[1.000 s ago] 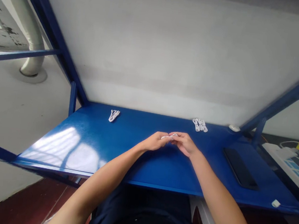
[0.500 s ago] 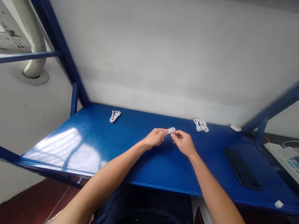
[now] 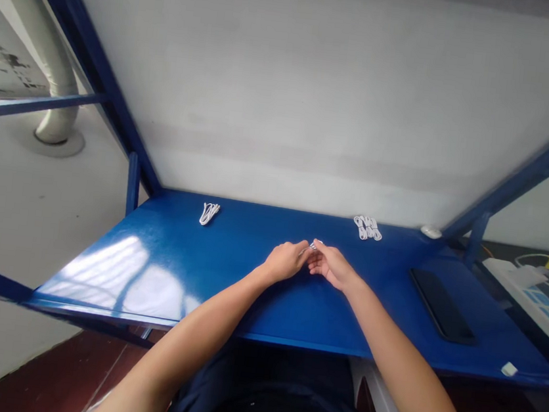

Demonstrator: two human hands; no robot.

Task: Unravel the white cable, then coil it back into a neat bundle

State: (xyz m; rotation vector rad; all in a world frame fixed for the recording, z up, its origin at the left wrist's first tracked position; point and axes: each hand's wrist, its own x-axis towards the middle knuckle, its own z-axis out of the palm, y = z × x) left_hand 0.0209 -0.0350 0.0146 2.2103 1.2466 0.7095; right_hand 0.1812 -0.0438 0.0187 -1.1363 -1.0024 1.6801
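A small folded bundle of thin white cable is held above the blue table, mostly hidden by the fingers around it. The left hand is closed on its near end, thumb and fingers pinched together. The right hand pinches the other end between thumb and forefinger, its remaining fingers loosely curled below, so the two hands nearly meet at the cable. Beyond the right hand and a little to its right, a cluster of white coiled cables with dark ties lies on the smooth blue tabletop. Beyond the left hand and well to its left lies a looped white cable. Farther right of the right hand are a rounded white object near the back edge, a flat black rectangular phone-like slab, and, nearer the person, a small white block. Farthest right sits a white power strip with blue panels.
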